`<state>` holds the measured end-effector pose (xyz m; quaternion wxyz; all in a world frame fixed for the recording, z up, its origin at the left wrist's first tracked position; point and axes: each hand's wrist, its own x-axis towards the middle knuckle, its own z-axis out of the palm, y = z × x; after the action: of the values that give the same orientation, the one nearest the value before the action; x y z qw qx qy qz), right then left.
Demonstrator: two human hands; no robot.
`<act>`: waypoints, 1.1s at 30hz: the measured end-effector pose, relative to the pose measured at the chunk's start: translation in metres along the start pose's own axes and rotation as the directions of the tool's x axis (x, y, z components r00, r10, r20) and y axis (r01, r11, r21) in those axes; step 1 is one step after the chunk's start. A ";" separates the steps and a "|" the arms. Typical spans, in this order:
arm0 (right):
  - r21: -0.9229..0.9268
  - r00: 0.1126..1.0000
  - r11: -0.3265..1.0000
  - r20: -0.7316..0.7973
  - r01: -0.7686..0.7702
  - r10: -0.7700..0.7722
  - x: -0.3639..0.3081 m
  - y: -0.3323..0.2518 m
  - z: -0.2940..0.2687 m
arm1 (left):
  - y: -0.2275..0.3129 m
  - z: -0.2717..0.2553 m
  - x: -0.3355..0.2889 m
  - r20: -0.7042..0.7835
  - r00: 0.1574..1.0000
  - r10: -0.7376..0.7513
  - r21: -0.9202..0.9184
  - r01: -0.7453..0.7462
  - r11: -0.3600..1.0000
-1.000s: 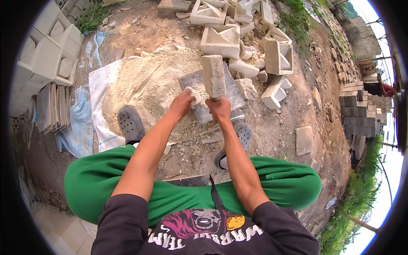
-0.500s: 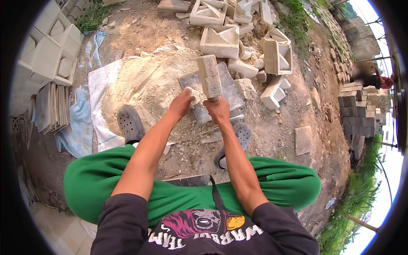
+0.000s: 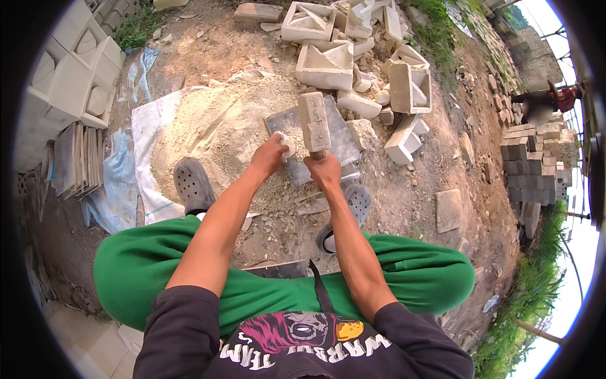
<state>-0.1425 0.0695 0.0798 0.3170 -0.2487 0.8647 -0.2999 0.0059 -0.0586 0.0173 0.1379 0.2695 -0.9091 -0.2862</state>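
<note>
My right hand (image 3: pixel 324 169) is wrapped round the short handle of a mallet with a pale, dust-covered block head (image 3: pixel 314 121). The head points away from me, above a dark flat slab (image 3: pixel 344 139) on the ground. My left hand (image 3: pixel 270 155) grips a small whitish chunk of block (image 3: pixel 287 145) at the slab's left side, close beside the mallet. Crumbs lie under and around the chunk. Left of the slab, a heap of pale yellowish rubble powder (image 3: pixel 208 126) spreads over a white sheet (image 3: pixel 144 158).
Broken hollow blocks (image 3: pixel 326 65) are piled beyond the slab. Patterned blocks (image 3: pixel 82 69) are stacked at the left, above thin boards (image 3: pixel 79 161). A loose flat block (image 3: pixel 449 210) lies right of my foot. Grey blocks (image 3: pixel 527 167) stand far right, near another person (image 3: pixel 562 98).
The mallet and my right hand have shifted slightly down and right, toward me. My left hand keeps its hold on the chunk. The person at the far right has moved a little.
</note>
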 end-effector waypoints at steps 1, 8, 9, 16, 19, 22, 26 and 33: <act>0.017 0.999 1.000 -0.032 0.020 -0.020 -0.003 -0.012 -0.005 | -0.005 0.003 -0.002 0.004 1.000 -0.015 -0.004 0.015 1.000; 0.076 0.991 0.996 -0.131 0.041 -0.030 -0.009 0.040 0.039 | 0.005 0.001 0.010 0.125 0.992 -0.014 0.018 0.012 1.000; 0.080 0.991 0.996 -0.129 0.047 -0.036 -0.012 0.041 0.041 | 0.004 -0.001 0.008 0.143 0.988 -0.053 0.014 0.052 0.999; -0.074 0.999 0.997 -0.017 -0.038 0.037 -0.008 0.001 0.004 | 0.000 -0.003 0.001 0.092 0.995 -0.042 0.030 0.039 0.999; 0.099 0.998 0.995 -0.048 0.033 -0.028 -0.019 -0.049 -0.015 | -0.008 -0.001 -0.003 0.116 0.993 -0.027 0.089 0.016 0.996; 0.161 0.951 0.966 -0.267 0.203 -0.156 0.004 0.005 0.026 | 0.000 0.002 0.006 0.097 0.995 0.009 0.052 -0.014 0.999; -0.067 0.988 0.986 -0.021 -0.153 0.152 0.008 0.069 0.050 | 0.012 -0.001 0.013 0.069 0.998 -0.005 0.024 0.003 1.000; 0.228 0.998 0.974 -0.054 -0.009 0.022 -0.014 -0.027 -0.004 | -0.005 0.004 0.000 -0.009 0.999 0.040 0.045 -0.039 0.998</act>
<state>-0.1296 0.0607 0.1065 0.3212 -0.1956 0.8350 -0.4016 0.0062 -0.0599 0.0113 0.1418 0.2559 -0.9197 -0.2619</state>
